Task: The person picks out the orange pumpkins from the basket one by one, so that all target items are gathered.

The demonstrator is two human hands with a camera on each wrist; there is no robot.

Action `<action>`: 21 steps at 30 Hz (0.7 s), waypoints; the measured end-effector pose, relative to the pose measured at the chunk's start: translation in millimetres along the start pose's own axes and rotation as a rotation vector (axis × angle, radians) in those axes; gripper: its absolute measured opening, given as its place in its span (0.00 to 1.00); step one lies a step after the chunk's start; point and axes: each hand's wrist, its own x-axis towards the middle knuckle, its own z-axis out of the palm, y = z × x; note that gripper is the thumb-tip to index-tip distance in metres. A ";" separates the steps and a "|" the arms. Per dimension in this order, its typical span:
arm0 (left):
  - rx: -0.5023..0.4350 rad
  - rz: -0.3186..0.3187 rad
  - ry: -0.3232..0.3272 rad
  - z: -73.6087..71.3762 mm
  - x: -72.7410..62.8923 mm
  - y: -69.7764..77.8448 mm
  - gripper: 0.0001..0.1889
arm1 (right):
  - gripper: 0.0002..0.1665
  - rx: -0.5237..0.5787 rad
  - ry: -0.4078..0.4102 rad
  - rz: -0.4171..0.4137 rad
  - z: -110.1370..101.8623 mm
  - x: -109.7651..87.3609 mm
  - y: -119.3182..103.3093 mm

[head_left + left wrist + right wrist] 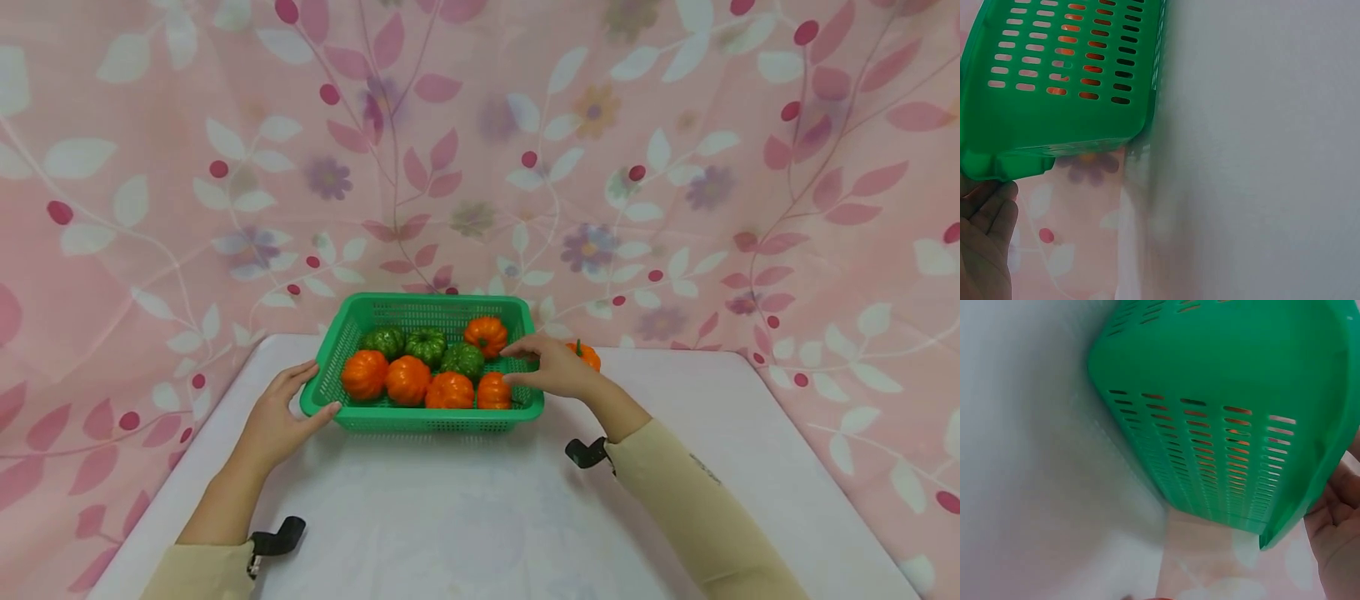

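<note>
A green plastic basket (pixel 427 414) holds several small orange pumpkins (pixel 365 375) and green pumpkins (pixel 462 360). My left hand (pixel 281 423) rests against its left end, fingers and thumb spread along the rim; in the left wrist view the fingertips touch the rim's underside. Over the right end reaches my right hand (pixel 553 367), its fingers and thumb apart above the inside. The thumb is close to an orange pumpkin (pixel 493 392) in the front right corner; contact is unclear. Another orange pumpkin (pixel 588 357) sits outside the basket, partly hidden behind the right hand.
The basket stands near the back of a table with a white cloth (pixel 465 508). Pink floral fabric (pixel 480 150) hangs behind and beside the table. Each wrist carries a black camera mount, such as the left one (pixel 279 537).
</note>
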 end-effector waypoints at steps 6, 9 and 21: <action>0.002 0.003 0.007 -1.9 1.1 1.5 0.41 | 0.29 -0.093 -0.116 -0.045 1.3 11.5 -3.2; 0.002 0.009 0.010 -1.7 1.9 0.6 0.41 | 0.30 -0.148 -0.181 -0.046 2.5 17.1 -7.0; 0.000 0.008 0.003 1.8 1.7 -1.2 0.41 | 0.38 -0.382 -0.314 0.007 12.7 27.6 -13.4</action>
